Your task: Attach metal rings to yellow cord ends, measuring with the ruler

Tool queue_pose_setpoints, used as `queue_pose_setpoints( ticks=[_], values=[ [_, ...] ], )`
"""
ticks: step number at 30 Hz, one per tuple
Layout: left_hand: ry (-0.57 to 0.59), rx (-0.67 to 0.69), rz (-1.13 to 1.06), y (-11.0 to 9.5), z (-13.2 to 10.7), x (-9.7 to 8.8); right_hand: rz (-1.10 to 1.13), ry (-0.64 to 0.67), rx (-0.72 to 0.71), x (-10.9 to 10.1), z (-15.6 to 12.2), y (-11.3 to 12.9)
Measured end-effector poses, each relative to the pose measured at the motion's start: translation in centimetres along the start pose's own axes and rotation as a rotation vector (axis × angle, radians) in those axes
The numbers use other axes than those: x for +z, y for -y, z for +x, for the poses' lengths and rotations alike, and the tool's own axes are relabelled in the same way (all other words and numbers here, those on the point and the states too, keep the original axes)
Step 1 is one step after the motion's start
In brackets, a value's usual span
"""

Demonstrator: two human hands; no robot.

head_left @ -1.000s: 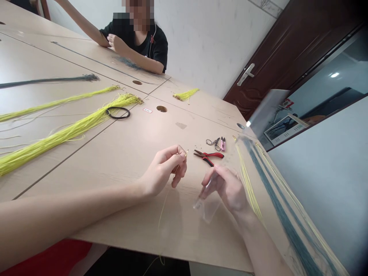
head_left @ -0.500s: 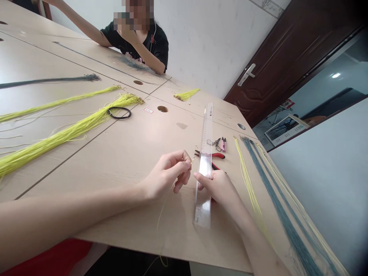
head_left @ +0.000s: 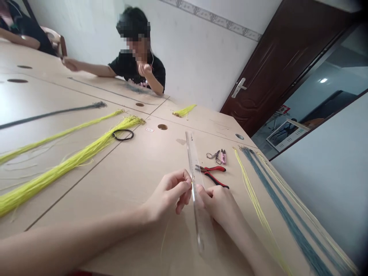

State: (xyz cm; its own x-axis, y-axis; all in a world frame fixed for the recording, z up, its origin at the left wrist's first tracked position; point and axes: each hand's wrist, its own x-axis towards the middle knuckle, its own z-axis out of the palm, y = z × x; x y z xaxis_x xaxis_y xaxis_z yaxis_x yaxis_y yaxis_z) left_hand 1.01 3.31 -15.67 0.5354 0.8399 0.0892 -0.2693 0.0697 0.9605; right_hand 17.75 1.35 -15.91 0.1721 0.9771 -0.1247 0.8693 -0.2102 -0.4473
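The transparent ruler [head_left: 192, 161] has tipped since the earlier frame: its far end now leans left, toward the left hand [head_left: 168, 193], and the head-worn view sits a little lower on the scene.

From the head view, the right hand [head_left: 221, 207] has a closed grip on the ruler, with the fingers wrapped against its edge. The left hand's grip is a tight pinch just beside the ruler, and a thin yellow cord [head_left: 164, 239] hangs from below it; the fingers hide the exact hold. Red-handled pliers [head_left: 211, 172] lie just beyond the hands, near small scissors [head_left: 213, 155] and pink thread snips [head_left: 223, 157]. To the right on the surface [head_left: 115, 199] run a yellow cord bundle [head_left: 253, 203] and grey-blue cords [head_left: 287, 218]. To the left lie a thick yellow bundle [head_left: 57, 172] and a black elastic band [head_left: 123, 135]. Across the surface, a co-worker in a black T-shirt [head_left: 135, 69] raises one hand near the chin.
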Motion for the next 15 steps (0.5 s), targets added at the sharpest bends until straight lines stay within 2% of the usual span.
queue_pose_setpoints(
  ticks=[3, 5, 10, 13, 15],
  values=[
    [-0.020, 0.005, 0.008, 0.2, 0.1, 0.0, 0.001, -0.100, -0.006, -0.4, -0.2, 0.1],
    [-0.033, -0.012, 0.013, 0.3, 0.2, 0.1, 0.074, -0.123, -0.058, -0.7, -0.4, 0.4],
    [-0.036, -0.061, 0.048, 0.7, 0.5, 0.3, 0.411, -0.016, -0.283, -0.9, -1.0, 0.9],
    [-0.061, -0.006, 0.099, 0.8, 0.7, 0.4, 0.328, -0.157, -0.314, -0.8, -0.8, 0.7],
    [-0.087, 0.032, 0.124, 0.9, 0.7, 0.4, 0.234, -0.201, -0.352, -0.6, -0.5, 0.3]
  ],
)
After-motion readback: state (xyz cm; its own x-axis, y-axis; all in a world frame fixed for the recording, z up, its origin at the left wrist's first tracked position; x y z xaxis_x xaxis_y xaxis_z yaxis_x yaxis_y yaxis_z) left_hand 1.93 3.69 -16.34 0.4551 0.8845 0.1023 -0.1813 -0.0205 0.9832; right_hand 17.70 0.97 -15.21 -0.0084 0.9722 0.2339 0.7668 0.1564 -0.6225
